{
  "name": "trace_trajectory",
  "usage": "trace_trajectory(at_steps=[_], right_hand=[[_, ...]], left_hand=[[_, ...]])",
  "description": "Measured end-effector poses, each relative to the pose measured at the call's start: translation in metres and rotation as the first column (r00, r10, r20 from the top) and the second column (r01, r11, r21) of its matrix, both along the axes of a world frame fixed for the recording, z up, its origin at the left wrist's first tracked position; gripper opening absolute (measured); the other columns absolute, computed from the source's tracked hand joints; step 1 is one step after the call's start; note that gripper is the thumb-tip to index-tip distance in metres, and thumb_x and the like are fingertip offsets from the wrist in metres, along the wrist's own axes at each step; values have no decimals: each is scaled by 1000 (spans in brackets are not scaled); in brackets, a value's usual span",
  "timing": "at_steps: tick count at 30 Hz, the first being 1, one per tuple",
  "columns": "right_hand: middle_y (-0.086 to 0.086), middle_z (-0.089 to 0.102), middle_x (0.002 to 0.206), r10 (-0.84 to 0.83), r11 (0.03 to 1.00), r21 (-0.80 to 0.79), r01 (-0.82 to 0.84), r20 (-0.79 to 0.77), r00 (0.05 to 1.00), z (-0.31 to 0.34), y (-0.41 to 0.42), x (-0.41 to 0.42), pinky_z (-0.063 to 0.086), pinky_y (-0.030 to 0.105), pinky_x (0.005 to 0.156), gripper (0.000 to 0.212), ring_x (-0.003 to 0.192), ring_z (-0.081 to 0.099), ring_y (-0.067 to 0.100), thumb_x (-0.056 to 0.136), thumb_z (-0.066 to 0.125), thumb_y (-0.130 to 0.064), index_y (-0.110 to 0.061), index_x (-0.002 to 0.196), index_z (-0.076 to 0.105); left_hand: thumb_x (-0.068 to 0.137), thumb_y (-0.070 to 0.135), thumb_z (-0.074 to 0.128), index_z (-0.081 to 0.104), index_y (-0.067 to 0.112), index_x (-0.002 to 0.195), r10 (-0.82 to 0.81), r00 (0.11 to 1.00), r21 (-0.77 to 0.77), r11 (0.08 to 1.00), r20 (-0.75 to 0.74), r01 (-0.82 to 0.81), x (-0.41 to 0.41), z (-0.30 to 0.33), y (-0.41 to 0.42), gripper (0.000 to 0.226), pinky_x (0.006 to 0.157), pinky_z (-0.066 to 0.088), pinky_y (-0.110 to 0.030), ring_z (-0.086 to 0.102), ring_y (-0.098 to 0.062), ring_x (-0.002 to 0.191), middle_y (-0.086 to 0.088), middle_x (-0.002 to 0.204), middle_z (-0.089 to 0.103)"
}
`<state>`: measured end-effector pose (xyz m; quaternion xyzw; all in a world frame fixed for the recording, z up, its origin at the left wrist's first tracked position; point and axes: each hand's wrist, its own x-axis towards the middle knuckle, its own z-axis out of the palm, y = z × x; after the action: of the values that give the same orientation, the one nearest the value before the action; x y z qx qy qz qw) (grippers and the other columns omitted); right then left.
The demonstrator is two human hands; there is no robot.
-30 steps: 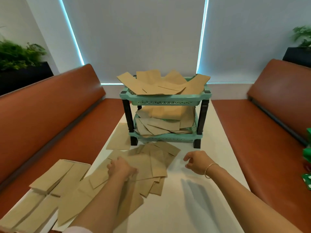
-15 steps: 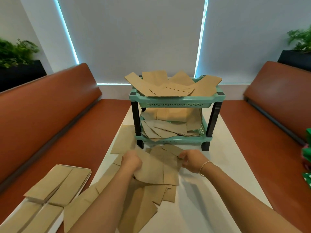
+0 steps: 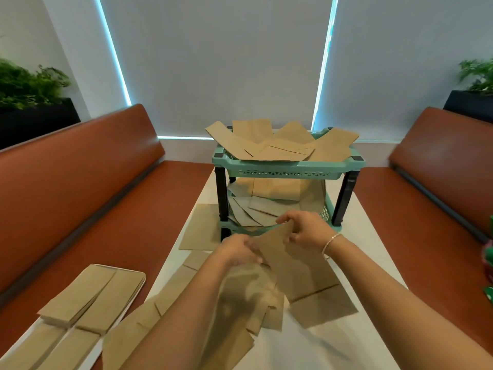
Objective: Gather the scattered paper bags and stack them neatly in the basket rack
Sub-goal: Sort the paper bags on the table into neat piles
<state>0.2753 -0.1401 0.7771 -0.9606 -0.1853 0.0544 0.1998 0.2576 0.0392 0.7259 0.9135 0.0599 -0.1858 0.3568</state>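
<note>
A two-tier teal basket rack [image 3: 288, 166] with black legs stands on the white table [image 3: 373, 252]. Brown paper bags lie loosely in its top tier [image 3: 277, 148] and lower tier [image 3: 256, 209]. Both my hands hold one brown paper bag [image 3: 296, 265] lifted above the table, just in front of the rack's lower tier. My left hand [image 3: 237, 249] grips its left edge and my right hand [image 3: 306, 228] pinches its top corner. More loose bags [image 3: 250, 297] lie scattered beneath my arms, and one bag [image 3: 200, 228] lies flat left of the rack.
A white tray [image 3: 138, 284] at the lower left carries neat rows of paper bags. Red-brown benches [image 3: 80, 182] flank the table on both sides. Planters stand behind each bench. A green patterned object [image 3: 488, 263] shows at the right edge.
Both hands closed on one bag from the scattered pile and raised it toward the rack's lower tier. The view moved closer to the rack.
</note>
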Motion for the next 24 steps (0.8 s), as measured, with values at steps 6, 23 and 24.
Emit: trace_trajectory(at_steps=[6,23,24], right_hand=[[3,61,122,-59,992,-111,55,-31,998,-9,-30,-4,41,23,93,39,114,54,20,83,58,-4,-18,120,61],[5,60,121,-137,983,-131,125,-83,987,-23,-51,-14,46,28,96,43,112,54,22,81,63,-6,-21,121,59],[5,60,120,-140,983,-130,128,-83,987,-23,-52,-15,46,29,96,43,112,54,22,80,64,-6,-21,121,59]], left_hand=[[66,54,76,44,13,131,125,983,536,843,-132,-35,-15,-52,-2,83,95,42,-35,42,-27,119,-11,130,42],[70,27,80,39,11,130,255,961,483,832,107,-274,-22,-60,-34,74,96,47,-36,50,-26,115,-12,127,47],[75,22,75,39,10,130,251,957,475,831,146,-290,-22,-61,-36,67,94,48,-34,52,-25,113,-12,127,46]])
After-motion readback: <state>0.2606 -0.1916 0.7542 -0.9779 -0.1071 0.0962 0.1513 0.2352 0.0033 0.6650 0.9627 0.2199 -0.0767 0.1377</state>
